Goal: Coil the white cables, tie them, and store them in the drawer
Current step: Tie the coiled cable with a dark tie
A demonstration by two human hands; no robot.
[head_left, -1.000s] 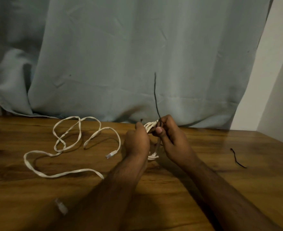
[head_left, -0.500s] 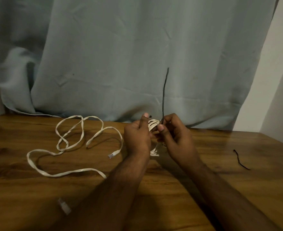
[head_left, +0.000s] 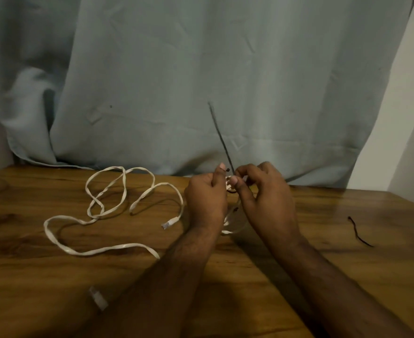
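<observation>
Left hand (head_left: 206, 198) grips the coiled white flat cable (head_left: 234, 225) steady; right hand (head_left: 264, 198) pinches the thin black twist tie (head_left: 221, 137), evidently to bind it.

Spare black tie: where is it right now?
Head view, right side: the spare black tie lies loose on the wooden table, apart from the right hand.

Two bare forearms reached in from the lower edge of the frame; no sleeves, watch, bracelet or rings were visible on either; fine hair showed along both forearms; the left hand (head_left: 207, 198) and the right hand (head_left: 265, 196) were ungloved; short, pale, unpainted nails were seen on the left thumb and on a right fingertip beside it.
</observation>
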